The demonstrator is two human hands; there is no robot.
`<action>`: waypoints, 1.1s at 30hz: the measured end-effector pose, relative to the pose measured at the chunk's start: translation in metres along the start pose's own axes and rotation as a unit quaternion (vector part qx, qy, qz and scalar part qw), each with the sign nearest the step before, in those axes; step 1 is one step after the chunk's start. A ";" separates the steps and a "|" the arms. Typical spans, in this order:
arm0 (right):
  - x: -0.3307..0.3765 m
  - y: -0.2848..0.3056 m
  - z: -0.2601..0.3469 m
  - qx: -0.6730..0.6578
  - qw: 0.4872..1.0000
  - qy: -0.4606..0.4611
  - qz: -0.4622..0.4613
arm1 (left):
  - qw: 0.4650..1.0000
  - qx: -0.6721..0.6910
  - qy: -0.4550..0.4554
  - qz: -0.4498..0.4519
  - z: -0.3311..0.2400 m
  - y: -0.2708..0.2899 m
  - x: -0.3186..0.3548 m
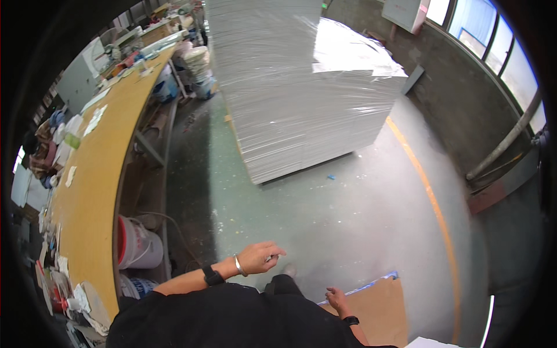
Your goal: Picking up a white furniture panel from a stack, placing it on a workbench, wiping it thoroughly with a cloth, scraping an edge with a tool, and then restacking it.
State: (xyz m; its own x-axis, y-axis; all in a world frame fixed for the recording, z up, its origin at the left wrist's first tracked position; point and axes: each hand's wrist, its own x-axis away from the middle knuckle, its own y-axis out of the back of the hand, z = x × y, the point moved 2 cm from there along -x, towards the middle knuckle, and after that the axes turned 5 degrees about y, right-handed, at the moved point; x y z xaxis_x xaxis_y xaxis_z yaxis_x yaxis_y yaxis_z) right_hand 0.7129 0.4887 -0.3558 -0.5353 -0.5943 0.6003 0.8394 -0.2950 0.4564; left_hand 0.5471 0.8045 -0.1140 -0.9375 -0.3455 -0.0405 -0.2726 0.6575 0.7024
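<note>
My left hand (261,257) is out in front of my body, over the floor, palm down. Its fingers are loosely bent and apart, and nothing shows in its grasp; a metal bangle and a dark wristband are on that arm. Lower and to the right, my right hand (336,298) hangs beside a brown board (380,310) with a blue strip along its far edge. The right fingers are slightly curled and apart, with no held thing showing. I cannot tell whether that hand touches the board.
A tall stack wrapped in clear film (307,110) stands ahead on the green-grey floor. At left runs a long yellow-topped workbench (87,203) with clutter along it and a white bucket (142,246) beneath. A yellow line (429,191) crosses the floor at right, near the wall.
</note>
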 end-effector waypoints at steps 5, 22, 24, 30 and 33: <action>-0.019 0.074 0.026 -0.042 0.998 -0.044 -0.025 | 0.991 0.014 -0.134 -0.021 -0.001 0.000 -0.142; -0.287 0.337 0.235 -0.190 0.975 0.053 -0.101 | 0.910 -0.047 -0.306 -0.277 -0.017 0.129 -0.556; -0.322 0.380 0.291 -0.192 0.962 0.161 -0.109 | 0.898 -0.069 -0.316 -0.298 -0.036 0.150 -0.588; -0.376 0.520 0.533 -0.148 0.839 0.451 -0.266 | 0.908 -0.247 -0.122 -0.314 -0.027 0.173 -0.658; -0.423 0.550 0.625 -0.170 0.797 0.523 -0.252 | 0.934 -0.288 0.038 -0.206 0.018 0.150 -0.663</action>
State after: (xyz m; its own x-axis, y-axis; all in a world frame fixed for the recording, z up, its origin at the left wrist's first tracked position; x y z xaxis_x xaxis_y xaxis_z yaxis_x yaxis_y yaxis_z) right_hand 1.3426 1.0458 0.0518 -0.5904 -0.5823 -0.5589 0.6148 -0.7731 0.1560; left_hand 1.1235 1.1441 0.0056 -0.7548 -0.5504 -0.3568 -0.4247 -0.0044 0.9053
